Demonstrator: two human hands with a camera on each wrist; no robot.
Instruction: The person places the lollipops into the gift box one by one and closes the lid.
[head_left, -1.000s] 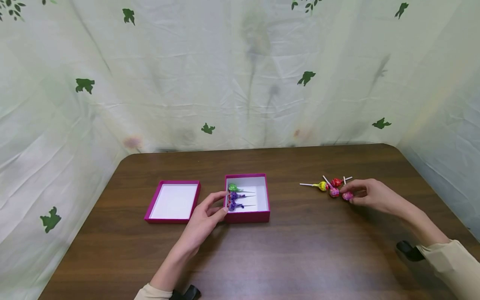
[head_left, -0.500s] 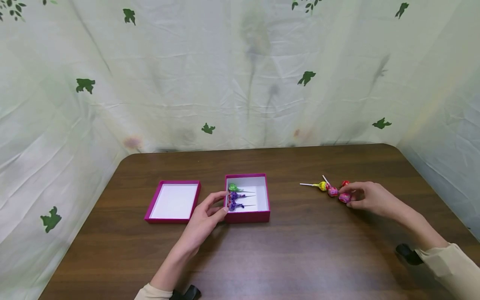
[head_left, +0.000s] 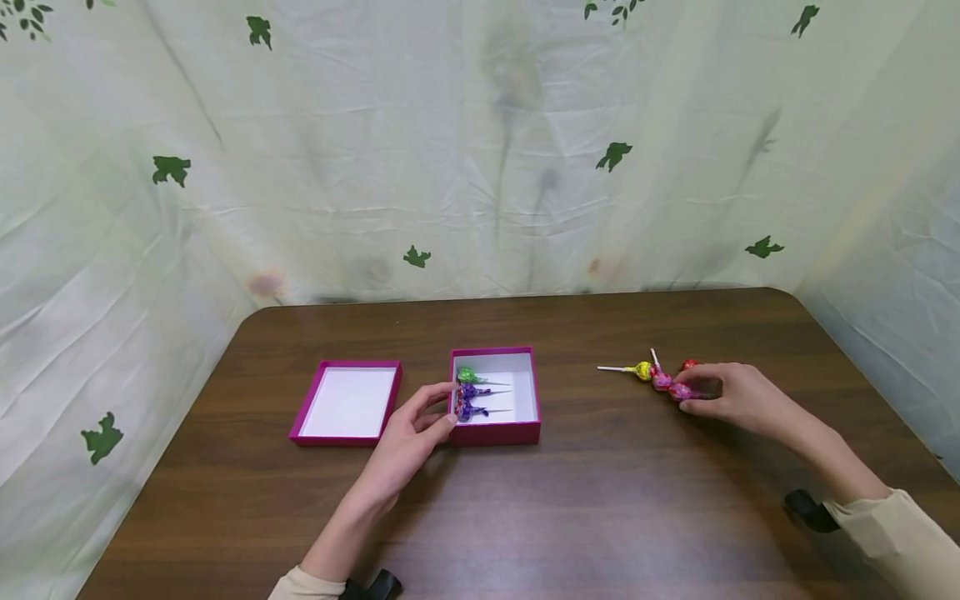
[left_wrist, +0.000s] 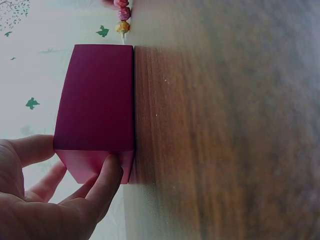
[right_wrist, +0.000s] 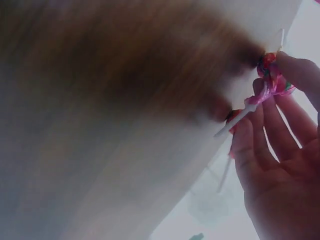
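My left hand (head_left: 408,433) rests its fingers against the left wall of a magenta box (head_left: 495,434), also seen in the left wrist view (left_wrist: 97,100). Inside the box lie a green lollipop (head_left: 466,375) and purple-blue lollipops (head_left: 467,411), along its left side with sticks pointing right. My right hand (head_left: 738,400) pinches a pink lollipop (head_left: 680,392) by its wrapped head; in the right wrist view its white stick (right_wrist: 235,120) shows. Touching or very near it is another pink lollipop (head_left: 661,381), beside a yellow one (head_left: 642,371). A red lollipop (head_left: 689,364) is partly hidden behind my right fingers.
The box's lid (head_left: 348,404) lies inside-up on the brown wooden table (head_left: 600,500), left of the box. A pale curtain (head_left: 337,167) with green bird shapes hangs behind the table and at both sides.
The right hand has moved slightly left with the pink lollipop, bringing it against or close to the other pink one, which has shifted a little. The left hand and box have stayed still.
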